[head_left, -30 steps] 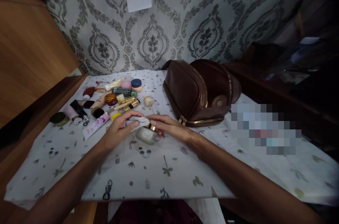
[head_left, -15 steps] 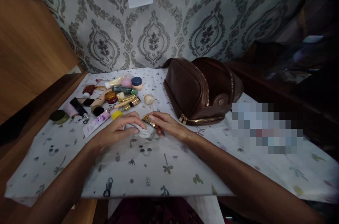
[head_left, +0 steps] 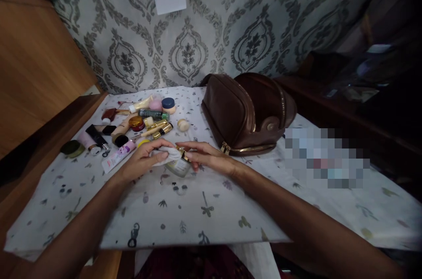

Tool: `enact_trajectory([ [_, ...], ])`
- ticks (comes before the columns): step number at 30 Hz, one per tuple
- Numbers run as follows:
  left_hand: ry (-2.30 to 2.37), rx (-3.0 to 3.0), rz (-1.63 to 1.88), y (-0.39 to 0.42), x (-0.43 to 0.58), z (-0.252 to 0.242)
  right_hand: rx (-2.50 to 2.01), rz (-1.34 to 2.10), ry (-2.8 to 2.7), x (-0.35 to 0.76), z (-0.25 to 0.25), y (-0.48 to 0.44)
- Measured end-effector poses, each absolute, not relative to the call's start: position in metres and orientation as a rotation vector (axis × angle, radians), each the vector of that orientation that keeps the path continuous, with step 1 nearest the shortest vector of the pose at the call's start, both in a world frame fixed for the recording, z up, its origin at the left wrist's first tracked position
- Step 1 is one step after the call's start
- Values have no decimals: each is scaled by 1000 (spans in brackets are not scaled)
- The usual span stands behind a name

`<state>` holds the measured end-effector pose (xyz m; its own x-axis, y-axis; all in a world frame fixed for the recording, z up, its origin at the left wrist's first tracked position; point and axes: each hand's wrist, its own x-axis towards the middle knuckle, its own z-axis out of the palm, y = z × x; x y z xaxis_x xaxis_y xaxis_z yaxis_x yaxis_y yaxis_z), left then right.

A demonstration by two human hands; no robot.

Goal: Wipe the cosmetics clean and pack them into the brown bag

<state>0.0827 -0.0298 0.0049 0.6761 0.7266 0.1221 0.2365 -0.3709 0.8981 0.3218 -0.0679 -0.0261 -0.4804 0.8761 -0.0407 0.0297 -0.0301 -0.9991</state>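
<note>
My left hand point(head_left: 143, 160) pinches a crumpled white cloth point(head_left: 169, 154) and presses it against a jar point(head_left: 180, 167). The jar has a gold lid and a pale, see-through greenish body with a label. From the other side, my right hand point(head_left: 212, 159) grips the jar near its lid, fingers bent round it. Both hands hover low over the front middle of the table. A yellow lid point(head_left: 143, 142) and a pink-and-white tube point(head_left: 119, 156) lie just beyond my left hand. A small cream-coloured round container point(head_left: 183, 125) sits behind the jar.
Several cosmetics lie at the left, among them an amber jar point(head_left: 136, 123), a dark green bottle point(head_left: 153, 114), a blue-lidded jar point(head_left: 168, 105) and a flat green jar point(head_left: 72, 148). An unzipped brown leather bag point(head_left: 227, 110) stands at the right. Wallpaper point(head_left: 187, 50) rises behind the patterned tablecloth point(head_left: 158, 222).
The jar has been turned in my hands, so its pale body now shows below the gold lid. My left hand has brought the cloth up against the lid. The view has shifted slightly.
</note>
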Motion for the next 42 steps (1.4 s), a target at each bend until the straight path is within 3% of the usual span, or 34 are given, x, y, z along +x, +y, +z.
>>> enact_trajectory([
  [9, 820, 2106, 881, -38, 94, -1, -912, 1562, -1511, 311, -28, -69],
  [26, 568, 2258, 706, -31, 77, 15, -741, 1695, -1540, 324, -26, -69],
  [42, 534, 2198, 556, -25, 69, 14, -825, 1616, -1568, 323, -32, -64],
])
